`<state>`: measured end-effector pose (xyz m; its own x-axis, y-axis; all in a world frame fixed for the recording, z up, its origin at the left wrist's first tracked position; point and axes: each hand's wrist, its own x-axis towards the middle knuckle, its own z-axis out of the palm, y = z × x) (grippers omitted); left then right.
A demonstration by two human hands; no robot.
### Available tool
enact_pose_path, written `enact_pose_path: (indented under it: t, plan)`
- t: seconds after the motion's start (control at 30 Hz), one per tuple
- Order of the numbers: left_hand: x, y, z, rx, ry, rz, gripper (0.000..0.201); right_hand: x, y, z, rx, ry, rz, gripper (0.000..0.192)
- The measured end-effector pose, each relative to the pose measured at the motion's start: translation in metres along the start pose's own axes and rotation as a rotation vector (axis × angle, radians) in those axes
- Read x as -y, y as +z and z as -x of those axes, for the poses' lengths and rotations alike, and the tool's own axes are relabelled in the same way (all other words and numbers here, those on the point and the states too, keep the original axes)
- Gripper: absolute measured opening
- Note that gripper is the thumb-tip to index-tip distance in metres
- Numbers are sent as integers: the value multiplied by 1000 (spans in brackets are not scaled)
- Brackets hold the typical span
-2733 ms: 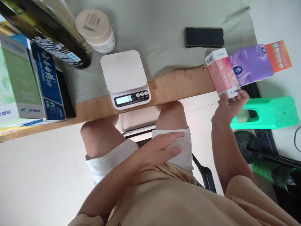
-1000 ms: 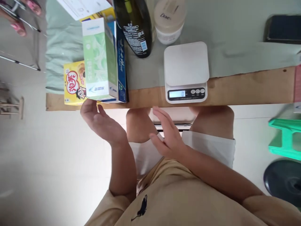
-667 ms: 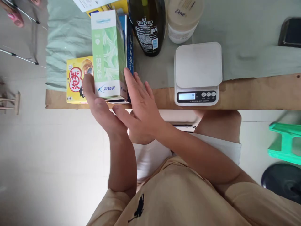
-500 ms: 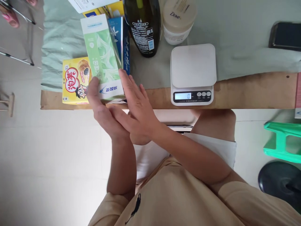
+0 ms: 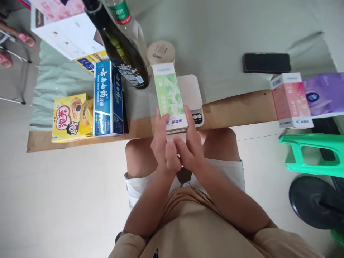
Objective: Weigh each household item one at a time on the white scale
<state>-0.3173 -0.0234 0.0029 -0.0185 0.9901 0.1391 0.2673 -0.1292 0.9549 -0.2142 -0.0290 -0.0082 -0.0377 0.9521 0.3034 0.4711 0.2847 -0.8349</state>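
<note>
Left hand (image 5: 162, 143) and right hand (image 5: 191, 145) (fingers extended) clamp the green box (image 5: 170, 96) over the scale (image 5: 191, 94).

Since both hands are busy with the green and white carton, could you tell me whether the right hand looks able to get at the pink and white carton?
Probably yes: the right hand would first have to release the green and white carton; bare wooden table edge leads to the pink and white carton.
</note>
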Motion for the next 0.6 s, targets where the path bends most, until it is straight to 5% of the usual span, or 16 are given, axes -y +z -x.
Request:
enact_pose_path:
  t: [0.17,0.37,0.5,0.6]
  plan:
    - [-4,26,-12,56,93,18,71,-29,-26,-9,-103,69,-34,74]
    - [17,37,-22,-14,267,-76,62,-40,-27,-20,-125,102,126,70]
    - [31,35,-19,-42,326,-160,62,-53,-30,-13,-43,121,189,70]
    - [43,19,-22,-92,377,-176,61,-68,-43,-5,-130,58,190,66]
